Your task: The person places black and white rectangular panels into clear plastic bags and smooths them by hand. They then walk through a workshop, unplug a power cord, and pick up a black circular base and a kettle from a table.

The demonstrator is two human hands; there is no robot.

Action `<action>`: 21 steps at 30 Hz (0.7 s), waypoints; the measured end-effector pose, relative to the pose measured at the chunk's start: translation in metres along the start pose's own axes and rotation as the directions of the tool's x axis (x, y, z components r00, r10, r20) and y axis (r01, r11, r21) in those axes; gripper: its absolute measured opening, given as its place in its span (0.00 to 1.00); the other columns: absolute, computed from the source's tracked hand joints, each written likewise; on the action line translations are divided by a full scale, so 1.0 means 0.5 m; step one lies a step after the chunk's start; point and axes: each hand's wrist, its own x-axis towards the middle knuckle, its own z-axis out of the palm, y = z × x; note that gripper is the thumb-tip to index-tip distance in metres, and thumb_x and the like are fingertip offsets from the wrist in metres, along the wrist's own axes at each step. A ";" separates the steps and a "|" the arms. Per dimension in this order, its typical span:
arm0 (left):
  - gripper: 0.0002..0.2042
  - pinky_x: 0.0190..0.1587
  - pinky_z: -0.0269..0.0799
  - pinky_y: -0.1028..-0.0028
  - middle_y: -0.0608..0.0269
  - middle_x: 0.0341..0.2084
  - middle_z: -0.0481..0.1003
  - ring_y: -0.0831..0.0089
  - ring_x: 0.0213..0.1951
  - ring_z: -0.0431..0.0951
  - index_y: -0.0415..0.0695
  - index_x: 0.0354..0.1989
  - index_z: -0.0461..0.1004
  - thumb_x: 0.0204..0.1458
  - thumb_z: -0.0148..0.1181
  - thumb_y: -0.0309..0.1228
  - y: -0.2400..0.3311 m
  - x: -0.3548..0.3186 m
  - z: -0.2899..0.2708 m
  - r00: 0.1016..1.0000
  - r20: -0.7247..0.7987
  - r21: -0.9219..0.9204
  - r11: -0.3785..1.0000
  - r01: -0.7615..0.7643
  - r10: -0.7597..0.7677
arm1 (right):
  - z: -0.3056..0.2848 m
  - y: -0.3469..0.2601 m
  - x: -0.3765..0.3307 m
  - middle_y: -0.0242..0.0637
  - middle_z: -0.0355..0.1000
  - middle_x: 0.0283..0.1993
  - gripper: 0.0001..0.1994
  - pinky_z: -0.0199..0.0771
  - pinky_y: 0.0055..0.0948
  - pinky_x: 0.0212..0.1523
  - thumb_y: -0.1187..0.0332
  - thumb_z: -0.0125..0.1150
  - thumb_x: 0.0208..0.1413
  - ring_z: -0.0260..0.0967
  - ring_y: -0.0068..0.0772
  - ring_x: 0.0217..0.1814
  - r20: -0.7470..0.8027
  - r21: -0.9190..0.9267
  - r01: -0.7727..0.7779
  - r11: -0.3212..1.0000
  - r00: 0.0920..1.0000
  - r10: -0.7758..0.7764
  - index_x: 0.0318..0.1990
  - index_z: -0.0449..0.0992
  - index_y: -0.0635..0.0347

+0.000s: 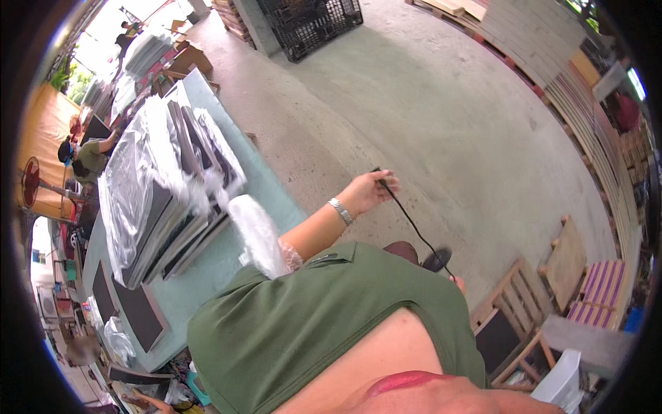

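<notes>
My left hand (370, 193), with a silver watch (340, 211) on its wrist, is raised in front of me. Its fingers are closed on one end of a thin black cord (412, 221); a small dark piece shows at the fingertips. From there the cord runs slantwise down to my right hand (460, 282). Only a bit of that hand shows past my green shirt, and it grips the cord's other visible part. Clear plastic wrap (258, 231) lies by my left forearm, beside a stack of dark panels (153, 228) in plastic bags.
The panels rest on a long pale-green table (265, 172) at my left. Wooden frames (518, 293) and a purple-striped piece (597, 293) stand at right. Stacked boards (586, 90) line the far right, and a black plastic pallet (310, 27) stands ahead. Another person (91, 155) works at far left.
</notes>
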 end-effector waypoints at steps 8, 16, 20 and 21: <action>0.07 0.47 0.67 0.65 0.62 0.31 0.71 0.65 0.39 0.72 0.42 0.35 0.65 0.57 0.42 0.32 0.272 0.321 -0.035 0.992 -0.122 -0.054 0.999 -0.003 -0.003 | 0.053 -0.121 0.575 0.50 0.71 0.31 0.12 0.67 0.37 0.38 0.63 0.53 0.51 0.69 0.49 0.36 0.429 -0.219 0.064 0.974 0.903 0.038 0.32 0.72 0.65; 0.08 0.50 0.65 0.62 0.62 0.33 0.73 0.64 0.41 0.72 0.43 0.35 0.68 0.57 0.42 0.31 0.581 0.380 -0.170 0.876 -0.397 -0.267 0.879 -0.396 0.274 | -0.006 -0.645 1.160 0.49 0.71 0.33 0.10 0.68 0.38 0.39 0.64 0.54 0.48 0.69 0.50 0.39 0.461 -0.245 0.387 0.889 0.853 -0.244 0.31 0.73 0.62; 0.08 0.50 0.65 0.61 0.61 0.32 0.73 0.62 0.42 0.72 0.43 0.35 0.68 0.56 0.42 0.31 0.746 0.429 -0.246 0.822 -0.472 -0.381 0.767 -0.516 0.318 | 0.000 -0.963 1.412 0.53 0.69 0.31 0.08 0.67 0.39 0.36 0.68 0.49 0.50 0.66 0.55 0.35 0.127 -0.133 0.485 0.864 0.873 -0.471 0.32 0.72 0.62; 0.08 0.50 0.65 0.61 0.61 0.32 0.73 0.62 0.42 0.72 0.43 0.35 0.68 0.56 0.42 0.31 0.801 0.442 -0.277 0.802 -0.489 -0.367 0.754 -0.545 0.342 | 0.017 -1.054 1.467 0.51 0.69 0.33 0.07 0.66 0.39 0.37 0.70 0.49 0.50 0.65 0.53 0.38 0.080 -0.175 0.500 0.848 0.866 -0.494 0.31 0.71 0.63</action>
